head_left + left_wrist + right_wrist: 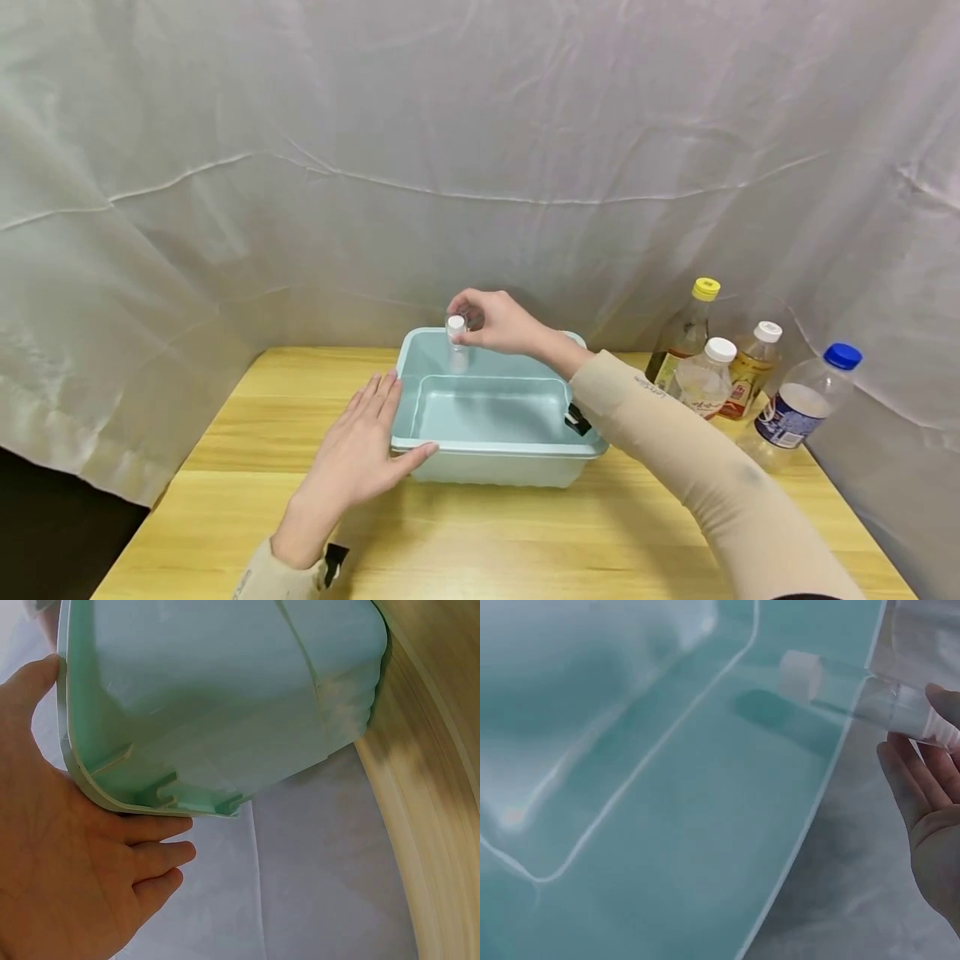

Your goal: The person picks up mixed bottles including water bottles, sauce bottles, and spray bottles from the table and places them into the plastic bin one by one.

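Observation:
A light teal plastic basin [491, 450] stands on the table. Over its far left corner, my right hand [506, 323] pinches a small clear bottle [457, 327] by its upper end between thumb and fingers. The right wrist view shows the clear bottle [866, 697] with a white piece at its lower end, reaching down inside the basin wall; whether it touches the bottom I cannot tell. My left hand [360, 454] lies with spread, straight fingers against the basin's left rim. Seen from the left wrist, the thumb and index finger [161, 826] touch the rim's edge.
Right of the basin stand several bottles: a dark one with a yellow cap [705, 289], a clear one with a white cap [720, 350], an amber one [750, 371] and a blue-capped one [798, 408]. A grey curtain [480, 167] hangs behind the wooden table [247, 483].

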The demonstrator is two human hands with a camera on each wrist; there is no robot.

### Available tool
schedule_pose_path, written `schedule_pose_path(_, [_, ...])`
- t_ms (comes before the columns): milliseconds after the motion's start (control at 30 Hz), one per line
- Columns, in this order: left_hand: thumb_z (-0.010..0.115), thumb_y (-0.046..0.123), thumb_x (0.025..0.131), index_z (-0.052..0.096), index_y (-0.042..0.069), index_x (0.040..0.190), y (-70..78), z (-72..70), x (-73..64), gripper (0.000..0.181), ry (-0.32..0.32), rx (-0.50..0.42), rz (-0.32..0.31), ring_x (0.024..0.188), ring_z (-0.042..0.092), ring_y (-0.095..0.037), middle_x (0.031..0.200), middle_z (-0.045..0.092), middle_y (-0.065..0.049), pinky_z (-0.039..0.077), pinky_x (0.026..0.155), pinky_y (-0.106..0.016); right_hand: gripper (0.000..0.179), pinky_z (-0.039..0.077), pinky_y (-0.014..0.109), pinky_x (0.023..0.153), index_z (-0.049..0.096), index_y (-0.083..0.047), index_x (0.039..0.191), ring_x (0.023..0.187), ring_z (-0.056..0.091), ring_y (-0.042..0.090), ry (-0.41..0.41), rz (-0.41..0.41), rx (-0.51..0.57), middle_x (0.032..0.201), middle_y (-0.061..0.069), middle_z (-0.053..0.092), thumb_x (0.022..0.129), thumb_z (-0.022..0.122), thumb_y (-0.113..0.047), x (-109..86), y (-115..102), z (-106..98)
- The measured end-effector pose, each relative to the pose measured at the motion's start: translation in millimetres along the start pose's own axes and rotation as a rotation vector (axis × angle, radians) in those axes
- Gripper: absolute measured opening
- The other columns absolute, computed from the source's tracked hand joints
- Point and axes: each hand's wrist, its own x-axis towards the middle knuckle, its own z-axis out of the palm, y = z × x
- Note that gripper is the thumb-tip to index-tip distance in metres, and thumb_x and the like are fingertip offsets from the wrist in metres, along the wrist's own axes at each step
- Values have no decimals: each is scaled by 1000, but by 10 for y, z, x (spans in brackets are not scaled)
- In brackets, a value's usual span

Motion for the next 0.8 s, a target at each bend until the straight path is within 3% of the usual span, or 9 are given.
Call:
schedule_pose_path(333, [50,78,94,30,-6,160,-6,-10,7,110,-13,-4,0,156,23,-41,168,26,-22,24,126,-54,36,59,27,91,68,-7,120,108,71,20,-125,64,-107,117,4,73,88,84,-8,128,34,220])
schedule_pose_path(600, [50,79,93,29,-5,161,-3,-23,46,110,-22,-11,-3,156,22,-41,169,24,-21,24,127,-54,35,59,37,97,69,-3,117,106,70,23,-180,24,-143,114,9,69,85,85,-1,221,73,348])
schedule_pose_path(800, [50,79,93,28,-5,161,-7,-22,46,110,-26,-13,-5,157,21,-39,170,23,-20,24,127,-53,36,57,33,96,70,-3,122,109,69,23,-216,12,-184,119,8,70,88,81,0,250,98,431])
